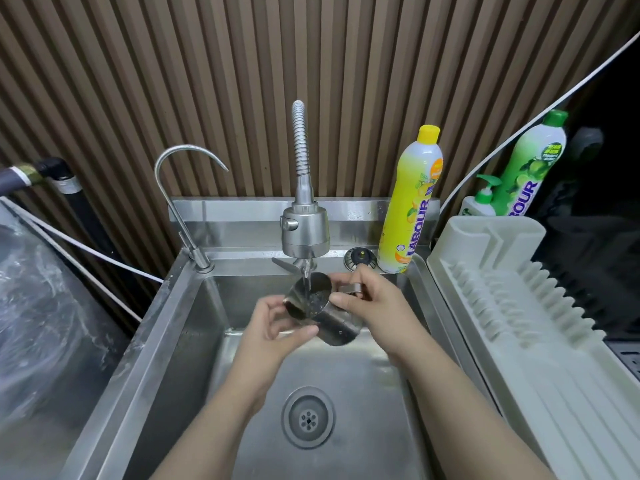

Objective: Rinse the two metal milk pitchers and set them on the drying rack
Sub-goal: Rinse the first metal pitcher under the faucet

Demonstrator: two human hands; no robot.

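Observation:
One metal milk pitcher is tilted over the steel sink, its mouth turned up towards the spray tap. A thin stream of water runs into it. My left hand grips the pitcher's lower side near the rim. My right hand holds it by the handle at the upper right. No second pitcher is in view. The pale plastic drying rack lies to the right of the sink with nothing on it.
A thin gooseneck tap stands at the sink's back left. A yellow detergent bottle, a green one and a pump bottle stand behind the rack. A drain is below my hands. Clear plastic sheeting covers the left.

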